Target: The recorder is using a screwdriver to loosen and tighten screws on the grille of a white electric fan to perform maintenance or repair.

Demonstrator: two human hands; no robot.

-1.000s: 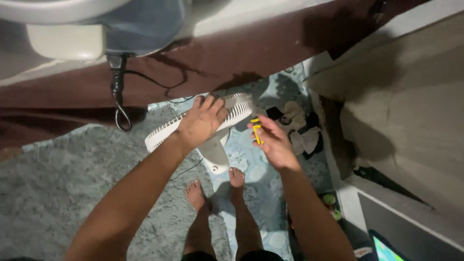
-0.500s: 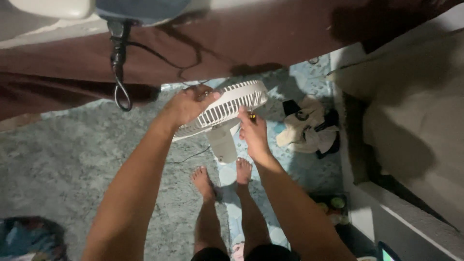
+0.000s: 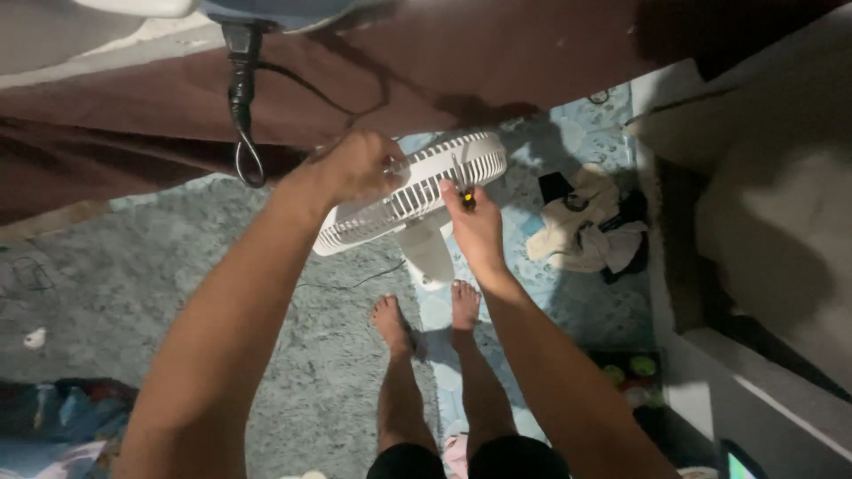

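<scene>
My left hand [image 3: 351,168] grips the rim of the white fan [image 3: 417,191] on the floor just ahead of my feet, my right hand [image 3: 475,226] clenches a yellow-handled screwdriver [image 3: 462,188] against its grille — the grille is on, work barely begun.

— What lies on the floor?
— A grey shaggy rug [image 3: 133,293], and a heap of cream and black clothes [image 3: 590,231] on blue patterned flooring [image 3: 586,306].
— And above?
— A black cable [image 3: 241,98] hangs against a dark brown cloth [image 3: 497,62]. Colourful fabric [image 3: 62,417] sits bottom left.
</scene>
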